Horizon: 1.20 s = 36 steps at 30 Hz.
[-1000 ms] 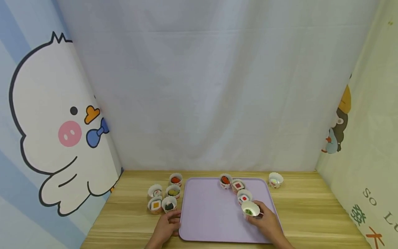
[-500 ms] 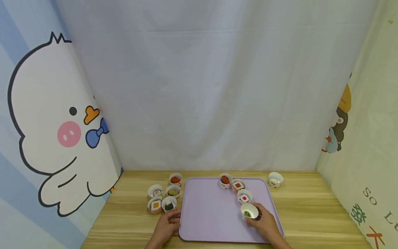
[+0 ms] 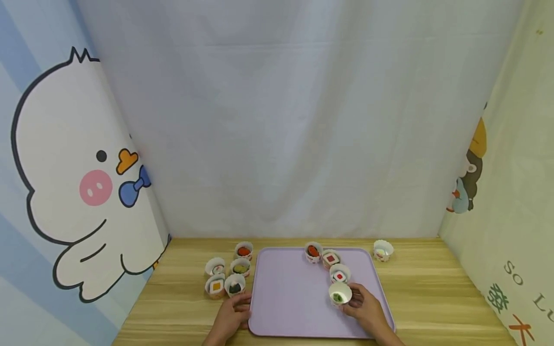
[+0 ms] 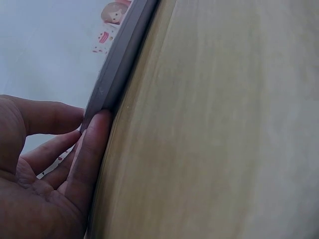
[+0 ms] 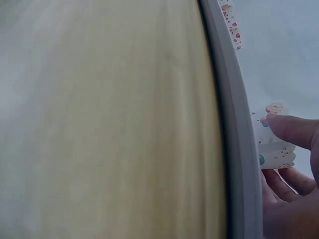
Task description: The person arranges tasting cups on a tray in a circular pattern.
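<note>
Green-filled cup (image 3: 340, 292) moved L; filling (image 3: 337, 298) in head cam only.

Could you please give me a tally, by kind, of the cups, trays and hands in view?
Cups: 10
Tray: 1
Hands (left hand, right hand): 2
Total: 13

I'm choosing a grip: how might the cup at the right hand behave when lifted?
The cup looks thin-walled, so may dent if squeezed. Small beside the right hand, it's probably light. Tilted, its open top might spill the green piece.
</note>
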{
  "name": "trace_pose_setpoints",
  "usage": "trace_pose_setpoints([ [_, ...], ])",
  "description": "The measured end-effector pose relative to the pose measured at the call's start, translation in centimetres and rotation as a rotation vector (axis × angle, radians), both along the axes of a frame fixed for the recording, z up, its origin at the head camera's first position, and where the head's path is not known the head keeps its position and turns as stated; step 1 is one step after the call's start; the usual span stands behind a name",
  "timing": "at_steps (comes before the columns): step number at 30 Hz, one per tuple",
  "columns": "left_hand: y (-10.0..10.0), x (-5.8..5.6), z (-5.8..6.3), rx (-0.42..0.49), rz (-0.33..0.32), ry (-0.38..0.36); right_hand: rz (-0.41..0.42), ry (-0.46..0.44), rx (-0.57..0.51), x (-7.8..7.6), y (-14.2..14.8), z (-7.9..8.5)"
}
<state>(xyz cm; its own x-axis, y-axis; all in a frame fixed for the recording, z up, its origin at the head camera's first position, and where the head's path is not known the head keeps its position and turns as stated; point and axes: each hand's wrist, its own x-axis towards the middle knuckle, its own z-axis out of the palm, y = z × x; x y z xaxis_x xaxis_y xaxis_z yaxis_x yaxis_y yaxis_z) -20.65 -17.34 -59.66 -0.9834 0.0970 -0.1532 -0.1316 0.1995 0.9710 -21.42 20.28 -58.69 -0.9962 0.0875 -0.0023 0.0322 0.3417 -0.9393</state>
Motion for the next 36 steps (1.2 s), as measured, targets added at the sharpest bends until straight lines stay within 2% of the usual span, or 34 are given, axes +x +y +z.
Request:
trace_pose_setpoints([
  [5, -0.1, -0.1, -0.5, 0.006, -0.003, 0.002, 0.013, -0.001, -0.046, -0.1, -0.4, 0.1],
  [12, -0.1, -0.3, -0.9, 0.012, -0.004, 0.0, 0.001, 0.015, -0.028, 0.4, -0.2, 0.9],
  [21, 0.0, 0.0, -0.4, 0.015, 0.003, 0.019, 0.01, 0.08, 0.024, 1.1, 0.5, 3.2],
  [33, 0.1, 0.0, -0.4, 0.022, -0.007, 0.026, 0.031, 0.098, 0.05, 1.1, 1.5, 6.4],
  [36, 0.1, 0.0, -0.3, 0.016, -0.004, 0.023, 0.037, 0.135, 0.067, 1.0, 2.0, 7.4],
])
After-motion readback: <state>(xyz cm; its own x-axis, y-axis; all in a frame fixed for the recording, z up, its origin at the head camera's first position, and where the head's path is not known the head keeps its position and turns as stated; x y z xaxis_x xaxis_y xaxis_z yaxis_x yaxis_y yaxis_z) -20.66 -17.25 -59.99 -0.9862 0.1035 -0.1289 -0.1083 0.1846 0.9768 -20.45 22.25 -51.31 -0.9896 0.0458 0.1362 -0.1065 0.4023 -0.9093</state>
